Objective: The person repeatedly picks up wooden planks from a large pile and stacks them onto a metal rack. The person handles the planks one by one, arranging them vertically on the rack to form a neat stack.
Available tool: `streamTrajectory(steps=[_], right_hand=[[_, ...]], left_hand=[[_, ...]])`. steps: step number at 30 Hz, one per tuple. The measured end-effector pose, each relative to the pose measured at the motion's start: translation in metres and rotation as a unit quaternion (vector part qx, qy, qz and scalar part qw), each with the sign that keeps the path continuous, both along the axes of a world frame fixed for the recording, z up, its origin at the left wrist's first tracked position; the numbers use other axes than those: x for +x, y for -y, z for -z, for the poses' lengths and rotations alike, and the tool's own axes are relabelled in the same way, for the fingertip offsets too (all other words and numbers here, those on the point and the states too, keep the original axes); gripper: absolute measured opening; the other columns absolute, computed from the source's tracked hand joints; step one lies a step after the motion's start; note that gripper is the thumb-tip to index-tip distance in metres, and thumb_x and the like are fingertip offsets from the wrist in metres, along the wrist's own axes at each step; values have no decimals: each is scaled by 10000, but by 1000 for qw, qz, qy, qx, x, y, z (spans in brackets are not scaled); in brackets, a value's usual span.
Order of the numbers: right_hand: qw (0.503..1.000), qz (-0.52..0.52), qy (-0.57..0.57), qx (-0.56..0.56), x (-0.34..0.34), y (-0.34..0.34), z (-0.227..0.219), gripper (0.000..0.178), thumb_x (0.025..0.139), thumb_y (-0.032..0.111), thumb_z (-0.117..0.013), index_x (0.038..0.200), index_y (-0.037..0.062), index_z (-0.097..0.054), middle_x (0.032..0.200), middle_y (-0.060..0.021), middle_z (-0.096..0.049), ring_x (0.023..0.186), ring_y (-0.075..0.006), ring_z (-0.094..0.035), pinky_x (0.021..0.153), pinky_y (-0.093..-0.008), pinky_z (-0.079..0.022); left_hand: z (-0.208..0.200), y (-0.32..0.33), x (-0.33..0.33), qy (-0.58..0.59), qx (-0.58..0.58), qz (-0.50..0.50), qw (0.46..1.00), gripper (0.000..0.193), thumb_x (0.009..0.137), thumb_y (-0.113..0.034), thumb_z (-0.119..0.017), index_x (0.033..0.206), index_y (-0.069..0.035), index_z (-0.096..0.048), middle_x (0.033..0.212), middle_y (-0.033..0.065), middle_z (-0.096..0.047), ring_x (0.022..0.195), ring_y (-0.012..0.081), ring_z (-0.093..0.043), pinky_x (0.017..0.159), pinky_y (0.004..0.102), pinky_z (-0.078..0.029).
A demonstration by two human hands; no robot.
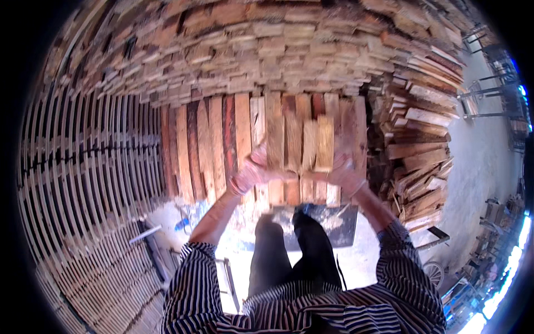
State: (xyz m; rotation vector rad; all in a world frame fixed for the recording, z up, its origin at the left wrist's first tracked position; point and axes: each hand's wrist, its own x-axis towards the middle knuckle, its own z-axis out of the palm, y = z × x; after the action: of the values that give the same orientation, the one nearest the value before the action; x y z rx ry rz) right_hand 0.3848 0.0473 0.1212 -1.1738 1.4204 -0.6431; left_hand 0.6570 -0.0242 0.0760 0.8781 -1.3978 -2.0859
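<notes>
- Evidently both hands share one load: a bundle of short wood pieces (309,146), about four set side by side, held out in front of the body above a row of planks (208,150).
- The left hand (255,170) presses on the bundle's left side, its thumb reaching inward along the near end; the right hand (346,177) mirrors it on the right side.
- So the grip is a two-handed squeeze, palms facing each other with the wood pinched between; the fingers on the far side are blurred, and I can't say exactly how they wrap.
- Whether the bundle's underside touches the row of planks is also hard to tell from above.
- As for handling, the pieces look stiff, dry and rough-sawn, so probably not slippery; together they should be fairly heavy, though hardly fragile.
- Best hold is low on the two outer pieces, with firm, even inward pressure (the middle ones seem to have nothing but their neighbours to hold them, so a slack squeeze could let them slide out).
- Splinters along raw edges would be my other worry.
- Beyond the row rises a broad stack of wood (267,53); slatted stacks (83,178) stand at left, and a loose heap of offcuts (423,150) lies at right, beside grey floor (473,161).
</notes>
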Motion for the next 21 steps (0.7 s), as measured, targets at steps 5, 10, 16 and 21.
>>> streamTrajectory(steps=[5, 10, 16, 21], right_hand=[[939, -122, -322, 20, -33, -31, -9, 1010, 706, 412, -935, 1537, 117, -441, 1424, -156, -579, 1359, -365, -546, 1159, -457, -478], [870, -151, -458, 107, -29, -74, 66, 804, 750, 281, -882, 1479, 319, -546, 1348, -138, -615, 1288, -406, -582, 1087, -510, -495], [829, -163, -534, 22, 23, -110, 149, 587, 816, 226, -813, 1369, 324, -641, 1245, -139, -616, 1211, -393, -591, 1040, -523, -477], [845, -94, -527, -20, 101, -99, 233, 463, 879, 135, -653, 1315, 290, -677, 1169, -120, -603, 1154, -359, -590, 1057, -541, -438]], left_hand=[[-19, -8, 83, 249, -302, 4, 920, 1088, 679, -480, -969, 1505, -32, -421, 1338, 171, -657, 1194, 309, -676, 1042, 425, -548], [39, -19, 186, 610, -303, 175, 711, 840, 689, -429, -926, 1338, -114, -498, 1306, 168, -607, 1187, 400, -641, 960, 513, -567], [140, -17, 279, 720, -292, 299, 554, 877, 707, -467, -925, 1417, -191, -490, 1450, 143, -532, 1363, 369, -533, 1114, 553, -457], [201, -21, 304, 701, -357, 261, 559, 799, 723, -410, -925, 1348, -169, -491, 1364, 130, -567, 1375, 370, -518, 1207, 565, -345]])
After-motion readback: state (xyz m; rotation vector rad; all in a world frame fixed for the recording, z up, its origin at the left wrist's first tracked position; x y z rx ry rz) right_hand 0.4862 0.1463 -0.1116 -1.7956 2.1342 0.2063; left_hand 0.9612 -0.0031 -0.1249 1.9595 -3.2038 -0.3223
